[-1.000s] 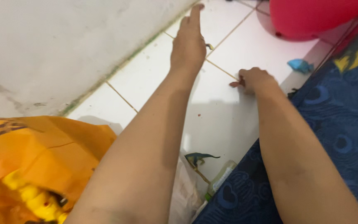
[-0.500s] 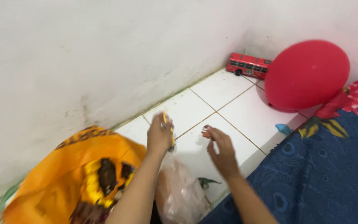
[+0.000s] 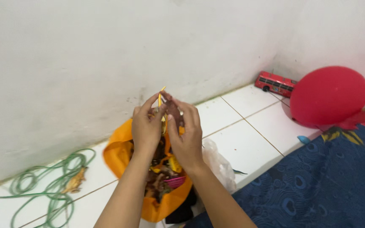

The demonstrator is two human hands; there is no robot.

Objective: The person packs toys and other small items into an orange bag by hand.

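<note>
Both my hands are raised together above an open orange bag full of small toys. My left hand pinches a thin yellow piece between thumb and fingers. My right hand holds a small brown toy right beside it, fingertips touching the left hand's. The bag stands on the white tiled floor against the wall, directly under my hands.
A clear plastic bag lies right of the orange bag. A red toy bus and a red balloon sit in the corner. A blue patterned mat covers the right. A green cord coils on the left.
My hands came back from the floor tiles, each carrying a small item, and met above the orange bag. The view swung left, bringing the green cord into sight.
</note>
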